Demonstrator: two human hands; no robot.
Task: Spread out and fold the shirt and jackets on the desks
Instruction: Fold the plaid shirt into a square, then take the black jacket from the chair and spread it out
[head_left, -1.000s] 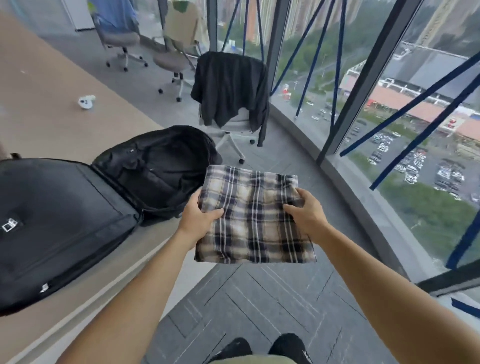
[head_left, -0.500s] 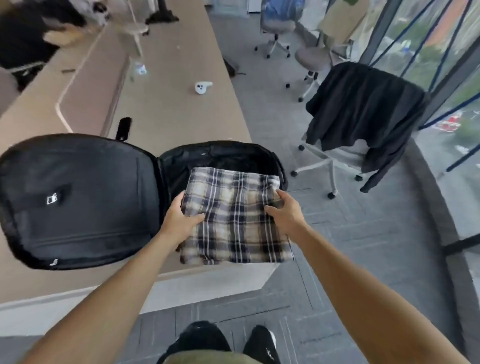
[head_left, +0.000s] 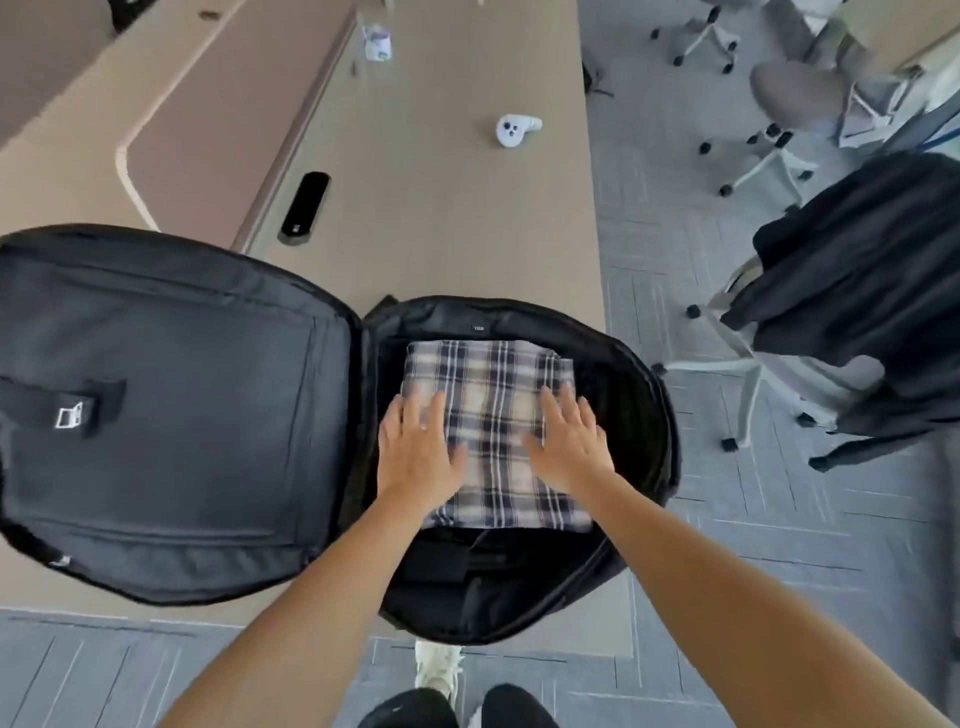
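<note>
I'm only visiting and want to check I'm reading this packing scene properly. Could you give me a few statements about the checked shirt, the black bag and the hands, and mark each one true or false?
1. The folded beige-and-navy plaid cloth shirt lies inside the open black fabric backpack. True.
2. The left hand and the right hand grip the shirt by its edges. False: both rest flat on top of it, fingers straight.
3. A small white plastic controller lies on the beige desk beyond the backpack. True.
4. The dark jacket lies folded on the desk. False: it hangs over a white office chair on the right.
</note>
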